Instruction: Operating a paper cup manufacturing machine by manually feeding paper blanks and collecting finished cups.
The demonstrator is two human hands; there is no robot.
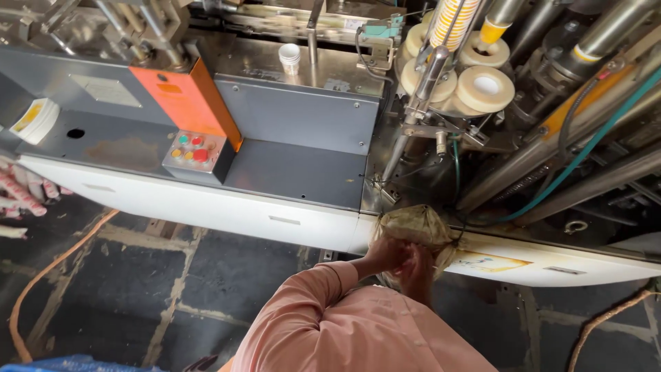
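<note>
I see both hands together at the machine's white edge, on a crumpled beige cloth bag (415, 226). The left hand (387, 253) has its fingers curled into the lower part of the cloth, and the bag bulges just above them. The right hand (420, 270) is just beside it, under the bag; its fingers are hidden, so I cannot tell their state. I judge the bag is gripped but still hanging at the machine (296, 224), not yet off.

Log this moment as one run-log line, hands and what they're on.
hands: both together at cloth sack | sack: tan, bunched at machine's white edge | grip: cannot tell | nearby: button panel, paper cup
</note>
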